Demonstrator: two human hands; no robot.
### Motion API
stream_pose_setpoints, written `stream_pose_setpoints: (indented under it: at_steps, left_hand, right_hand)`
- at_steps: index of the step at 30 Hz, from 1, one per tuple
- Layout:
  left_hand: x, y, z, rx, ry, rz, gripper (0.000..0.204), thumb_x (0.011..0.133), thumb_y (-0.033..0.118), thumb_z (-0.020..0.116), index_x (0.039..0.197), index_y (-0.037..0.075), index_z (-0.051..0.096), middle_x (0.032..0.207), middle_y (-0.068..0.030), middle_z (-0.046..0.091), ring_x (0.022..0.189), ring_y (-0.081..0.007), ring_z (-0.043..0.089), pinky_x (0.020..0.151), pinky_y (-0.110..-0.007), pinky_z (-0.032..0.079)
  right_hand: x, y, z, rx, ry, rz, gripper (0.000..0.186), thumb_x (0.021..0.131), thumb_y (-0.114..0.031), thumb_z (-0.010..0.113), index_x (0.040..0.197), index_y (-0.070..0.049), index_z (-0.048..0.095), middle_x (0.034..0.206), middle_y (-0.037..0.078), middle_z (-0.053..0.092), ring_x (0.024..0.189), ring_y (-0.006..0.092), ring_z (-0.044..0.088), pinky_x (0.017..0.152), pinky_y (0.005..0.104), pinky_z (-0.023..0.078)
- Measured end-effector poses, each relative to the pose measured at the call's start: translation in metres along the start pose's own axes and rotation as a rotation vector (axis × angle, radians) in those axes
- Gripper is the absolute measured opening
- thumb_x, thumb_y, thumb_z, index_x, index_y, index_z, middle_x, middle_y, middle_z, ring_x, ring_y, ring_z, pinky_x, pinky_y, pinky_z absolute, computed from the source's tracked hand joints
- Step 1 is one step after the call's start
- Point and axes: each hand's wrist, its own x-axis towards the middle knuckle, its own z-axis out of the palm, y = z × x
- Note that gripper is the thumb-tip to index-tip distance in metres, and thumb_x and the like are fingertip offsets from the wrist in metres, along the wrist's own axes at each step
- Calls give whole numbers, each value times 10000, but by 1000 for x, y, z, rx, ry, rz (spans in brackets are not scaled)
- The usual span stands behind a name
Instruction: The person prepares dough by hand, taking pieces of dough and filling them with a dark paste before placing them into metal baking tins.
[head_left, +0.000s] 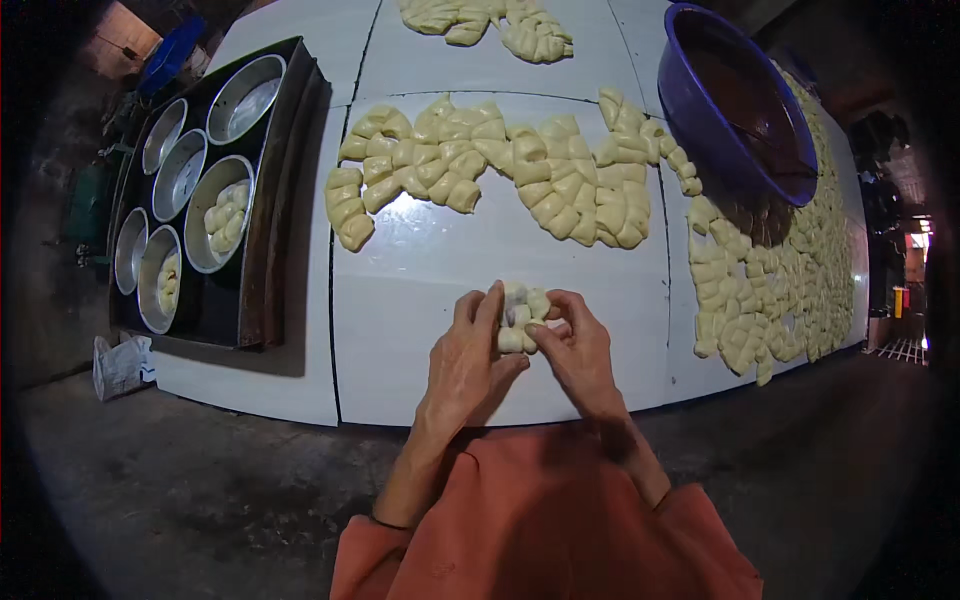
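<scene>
Small cluster of dough pieces point(522, 315), pinched between both hands above the white desk point(420, 300), near its front edge. Left hand point(468, 355) cupped around one side, right hand point(578, 345) pressing from the other, probably to bunch the pieces together. Rows of shaped dough point(500, 165) just beyond; black tray point(262, 290) of round tins point(215, 210) at left, some already holding dough; blue basin point(735, 100) at right.
</scene>
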Motion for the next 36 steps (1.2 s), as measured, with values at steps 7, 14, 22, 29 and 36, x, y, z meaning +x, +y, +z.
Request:
stream_pose_setpoints:
  at_steps: [7,14,22,29,36]
  left_hand:
    - [5,-5,4,-26,-22,-96,932,673,182,827,1465,56,353,1263,-225,510,1061,-432,605,858,-482,528]
    - [1,-4,-15,-427,17,-50,697,735,145,710,1370,4,459,1253,-241,552,1143,-404,577,986,-438,463]
    - [-12,-40,-166,-272,255,-20,750,730,174,762,1415,64,475,1239,-157,575,1100,-286,617,909,-374,506]
    - [27,-120,-347,-126,417,54,820,682,178,813,1409,3,477,1343,-170,574,1193,-262,582,985,-348,469]
    - [74,-265,-434,43,417,-263,984,618,227,863,1480,98,405,1321,-203,605,1171,-314,615,954,-382,490]
  right_hand:
    - [9,-19,3,-325,-49,-196,488,904,-135,620,1366,-26,508,1094,177,599,760,255,627,736,370,527]
    - [26,-28,4,161,-291,84,375,838,-38,566,1207,7,616,1118,123,590,999,193,587,881,314,485]
    - [77,-160,85,148,-540,-160,398,865,-89,640,1253,-13,596,1080,65,626,868,123,607,730,261,513]
    - [177,-280,240,269,-611,-496,450,867,-184,644,1259,31,591,1069,132,662,914,168,653,742,273,544]
    - [240,-325,376,-145,-615,-587,435,836,-226,567,1192,13,642,919,229,713,834,322,720,707,430,571]
